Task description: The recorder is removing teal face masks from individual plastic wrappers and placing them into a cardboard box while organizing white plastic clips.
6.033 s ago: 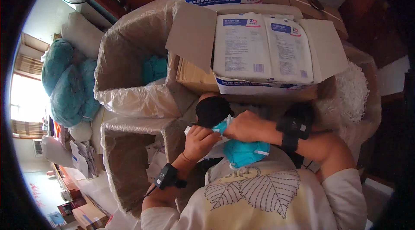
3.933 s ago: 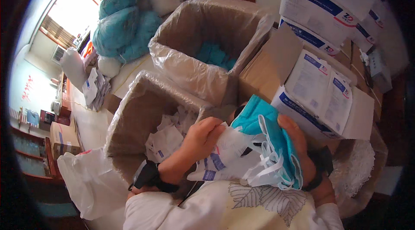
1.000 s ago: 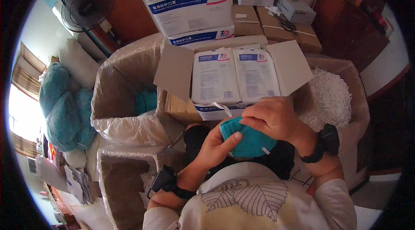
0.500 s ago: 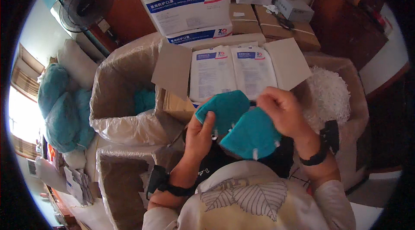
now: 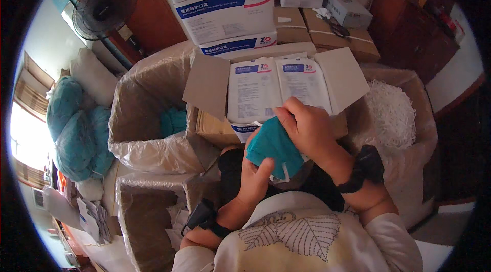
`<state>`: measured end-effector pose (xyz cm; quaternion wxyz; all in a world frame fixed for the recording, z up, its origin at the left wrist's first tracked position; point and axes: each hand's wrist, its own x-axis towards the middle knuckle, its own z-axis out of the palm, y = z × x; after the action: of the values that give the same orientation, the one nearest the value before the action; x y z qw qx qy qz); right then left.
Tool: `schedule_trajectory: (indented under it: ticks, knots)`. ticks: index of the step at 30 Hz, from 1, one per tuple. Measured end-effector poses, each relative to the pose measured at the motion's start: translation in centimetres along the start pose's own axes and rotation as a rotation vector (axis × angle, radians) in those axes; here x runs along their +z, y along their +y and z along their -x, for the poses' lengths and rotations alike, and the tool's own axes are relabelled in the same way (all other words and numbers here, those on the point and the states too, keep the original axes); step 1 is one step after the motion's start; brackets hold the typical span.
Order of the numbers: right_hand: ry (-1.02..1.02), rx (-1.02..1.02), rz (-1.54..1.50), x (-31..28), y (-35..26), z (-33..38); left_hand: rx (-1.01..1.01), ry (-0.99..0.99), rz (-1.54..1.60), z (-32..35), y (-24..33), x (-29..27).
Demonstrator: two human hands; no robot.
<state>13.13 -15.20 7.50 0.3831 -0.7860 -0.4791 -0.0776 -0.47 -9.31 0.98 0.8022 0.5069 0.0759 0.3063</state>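
Observation:
Teal folded face masks, stacked together so that I cannot count them, are between my hands in front of my chest. My left hand is closed round their lower left side, with the thumb across the front. The fingers of my right hand pinch the upper right edge. Pale strap bits show at the lower edge of the masks. Just beyond my hands is an open carton holding white printed packs side by side.
Left of the carton stands a plastic-lined box with teal masks inside. A lower lined box is nearer me. To the right, a box holds white stringy straps. Stacked cartons and a fan stand behind.
The two masks, which were apart with one at each hand, are now brought together into one stack. My right hand has moved left and my left hand slightly right.

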Motion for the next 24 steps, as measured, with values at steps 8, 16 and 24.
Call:
schedule_trajectory:
  ticks: [8,16,24]
  knots:
    - [0.12,-0.158,-0.469,-2.5,-0.2,-1.0,-0.073,0.023,-0.221,-3.0,8.0,-0.9]
    - [-0.485,0.238,-0.989,-8.2,-1.9,-4.2,0.301,-0.141,-0.087,-7.2,10.4,3.1]
    - [0.094,0.084,-0.898,-15.0,-1.3,-8.4,-0.163,-0.349,-0.432,-4.7,6.7,0.8]
